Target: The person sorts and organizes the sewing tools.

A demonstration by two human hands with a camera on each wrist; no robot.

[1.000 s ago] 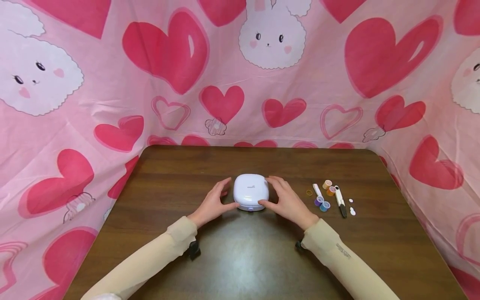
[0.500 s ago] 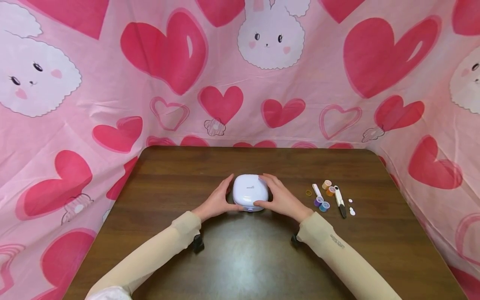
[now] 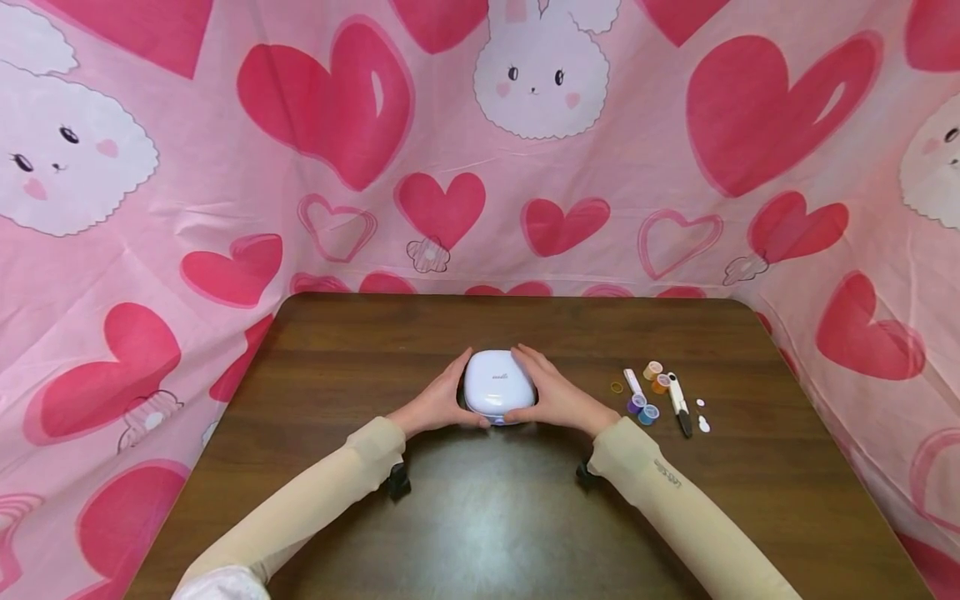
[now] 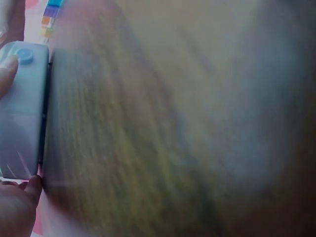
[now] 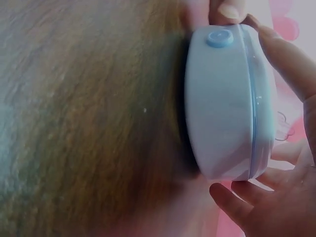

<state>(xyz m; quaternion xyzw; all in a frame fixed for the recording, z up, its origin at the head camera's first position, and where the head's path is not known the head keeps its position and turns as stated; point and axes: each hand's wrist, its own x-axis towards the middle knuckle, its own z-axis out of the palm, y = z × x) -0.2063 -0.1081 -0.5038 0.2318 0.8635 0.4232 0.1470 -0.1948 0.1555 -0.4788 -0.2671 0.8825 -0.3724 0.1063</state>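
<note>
A white, rounded, lidded case (image 3: 498,382) stands on the table with its lid down and small grey lettering on top. My left hand (image 3: 440,403) grips its left side, thumb at the front and fingers toward the back. On the opposite side my right hand (image 3: 561,401) holds it the same way, thumb near the front middle. In the right wrist view the case (image 5: 219,108) shows a pale blue round button (image 5: 219,38) and a seam running below the lid. Only part of the case (image 4: 23,116) appears at the edge of the left wrist view.
Right of the hands lie several small thread spools (image 3: 648,414), a short white stick (image 3: 633,381), a white-and-black slim tool (image 3: 680,406), a yellowish ring (image 3: 617,387) and small white pieces (image 3: 703,423). A pink heart-and-rabbit cloth (image 3: 450,142) surrounds the brown table (image 3: 480,517).
Both hands have closed in on the case from beside it, their thumbs coming nearer each other at its front. The case has turned slightly; the small items stay put.
</note>
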